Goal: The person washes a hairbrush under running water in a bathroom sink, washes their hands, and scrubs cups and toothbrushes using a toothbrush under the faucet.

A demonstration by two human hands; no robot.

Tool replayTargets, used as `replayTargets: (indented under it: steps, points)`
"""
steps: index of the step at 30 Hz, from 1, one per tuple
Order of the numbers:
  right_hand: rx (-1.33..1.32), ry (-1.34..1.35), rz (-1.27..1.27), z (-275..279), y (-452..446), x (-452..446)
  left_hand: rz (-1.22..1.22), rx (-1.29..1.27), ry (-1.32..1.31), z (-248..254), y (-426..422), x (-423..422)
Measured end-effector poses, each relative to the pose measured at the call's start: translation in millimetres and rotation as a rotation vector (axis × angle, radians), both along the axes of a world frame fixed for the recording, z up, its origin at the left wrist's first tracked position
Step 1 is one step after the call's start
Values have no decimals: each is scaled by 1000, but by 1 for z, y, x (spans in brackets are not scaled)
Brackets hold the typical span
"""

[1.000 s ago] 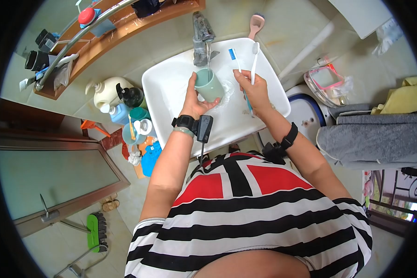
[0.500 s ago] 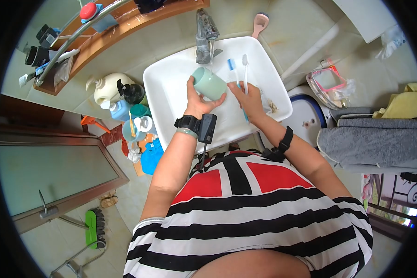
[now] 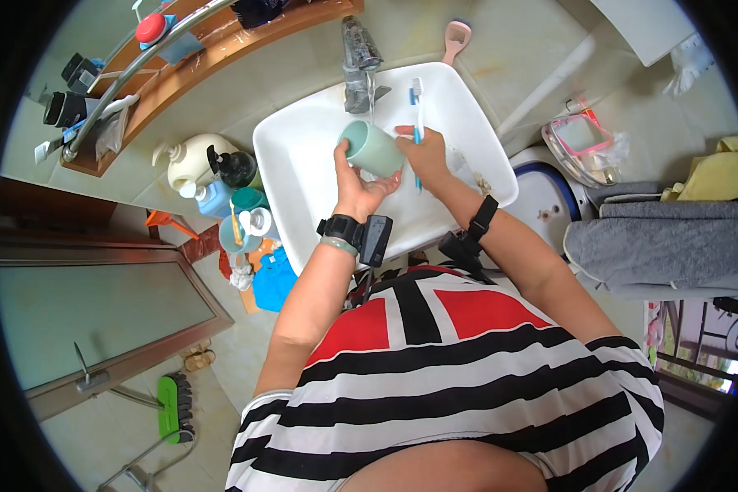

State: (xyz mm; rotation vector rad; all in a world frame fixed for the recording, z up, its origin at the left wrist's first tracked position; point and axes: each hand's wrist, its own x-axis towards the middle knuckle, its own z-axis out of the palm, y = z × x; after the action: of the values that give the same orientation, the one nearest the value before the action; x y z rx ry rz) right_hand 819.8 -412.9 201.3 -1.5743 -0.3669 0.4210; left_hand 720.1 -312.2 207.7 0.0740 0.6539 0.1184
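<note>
Over the white sink (image 3: pixel 299 148), my left hand (image 3: pixel 359 189) is wrapped round a pale green cup (image 3: pixel 373 149), which is tilted with its mouth toward the upper left. Water runs from the metal faucet (image 3: pixel 361 61) down at the cup's upper side. Just right of the cup, my right hand (image 3: pixel 426 156) is closed on the toothbrushes (image 3: pixel 418 111), a blue one and a white one, now close together with their heads up. The fingertips of my right hand are at the cup's right side; whether they touch it I cannot tell.
Left of the sink stand a cream pump bottle (image 3: pixel 195 164), a black pump bottle (image 3: pixel 236 168) and a blue bottle (image 3: pixel 213 198). A wooden shelf (image 3: pixel 213 70) curves above them. A pink brush (image 3: pixel 456 39) lies behind the sink. Grey towels (image 3: pixel 660 250) hang at the right.
My right hand has moved left toward the cup, and the toothbrushes in it have come together. The cup stays in my left hand and under the faucet, with its tilt changed.
</note>
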Motion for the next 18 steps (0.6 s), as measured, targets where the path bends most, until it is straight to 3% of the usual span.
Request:
replayTargets:
  steps: [3, 5, 6, 8, 14, 18]
  points:
    - [-186, -205, -153, 9, -7, 1, 3, -5, -24, 4, 1, 0]
    - [-67, 29, -132, 28, -8, -2, -21, 245, -15, 4, 3, -2]
    - [-69, 28, -131, 36, -12, -3, -20, 243, -16, 5, 1, -3]
    - [81, 150, 28, 51, -26, 0, 59, 745, 232, 7, -5, -3]
    - [-12, 530, 379, 61, -33, -7, 0, 680, 132, -10, 12, 0]
    - [8, 571, 360, 62, -25, -14, 35, 744, 224, -1, 6, -6]
